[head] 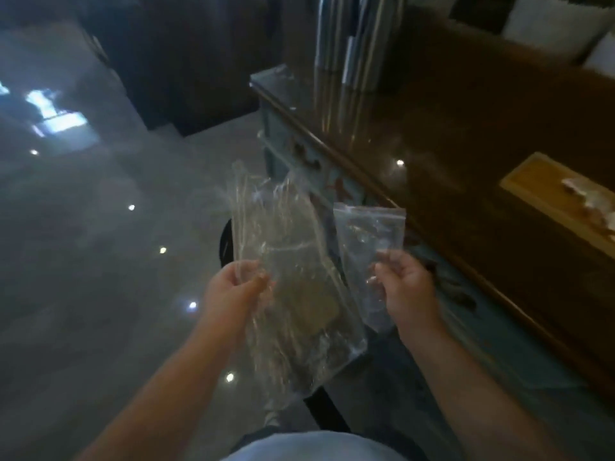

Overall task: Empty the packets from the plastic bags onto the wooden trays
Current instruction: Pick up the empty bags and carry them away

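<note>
The left hand [233, 287] is pinching the big bag [289, 277] by its edge; the right hand [404, 287] is pinching a small bag [366, 234]. Both are hanging over the floor, left of the desk [466, 144] and tray [545, 194]. Thin, limp, slippery film, probably light: corners seem best to grip. Long axes are running roughly upright; which end is open, I cannot tell.

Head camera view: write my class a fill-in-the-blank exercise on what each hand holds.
1. The left hand grips the ____ of the two clear plastic bags.
2. The right hand pinches the ____ bag.
3. The wooden tray lies on the person's ____ side.

Missing words: larger; smaller; right
</note>
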